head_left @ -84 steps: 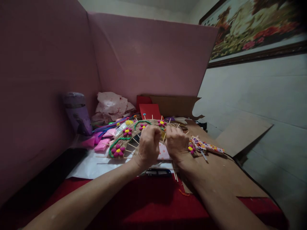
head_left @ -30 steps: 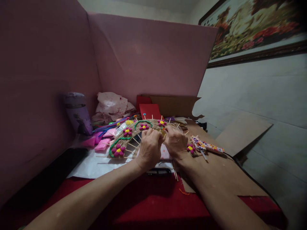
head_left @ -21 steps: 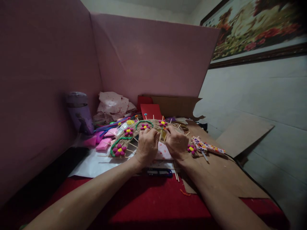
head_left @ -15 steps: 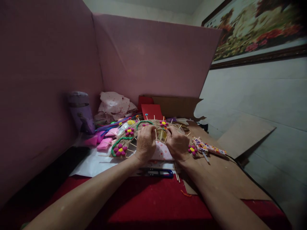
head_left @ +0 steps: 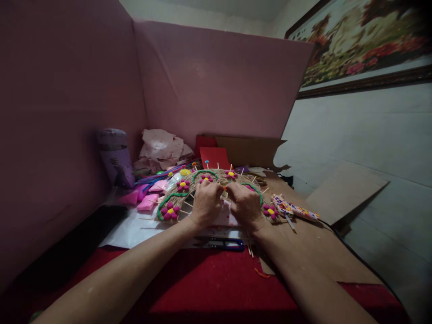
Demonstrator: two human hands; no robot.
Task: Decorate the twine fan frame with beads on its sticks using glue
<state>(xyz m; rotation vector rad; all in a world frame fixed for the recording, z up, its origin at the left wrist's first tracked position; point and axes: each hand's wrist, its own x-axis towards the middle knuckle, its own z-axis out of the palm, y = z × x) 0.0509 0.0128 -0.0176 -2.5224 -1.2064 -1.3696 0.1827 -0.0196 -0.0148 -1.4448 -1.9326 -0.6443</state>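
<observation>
**Both hands on the twine arch**

The twine arch (head_left: 216,173), studded with pink flowers and toothpicks, lay on white paper (head_left: 135,231) at the middle of the table. The left hand (head_left: 205,204) and right hand (head_left: 245,204) rested knuckles-up against its inner edge, fingers curled and fingertips meeting. Whether they pinched anything, I could not tell. Scissors (head_left: 221,244) lay just before the wrists, and a purple bottle (head_left: 115,157) stood off to the left.

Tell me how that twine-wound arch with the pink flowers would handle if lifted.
Probably light: the twine arch looks like cord wound over thin sticks. Likely fairly stiff, since it keeps its curve. Fragile too: the pink flowers and protruding stick tips could snag or snap.
</observation>
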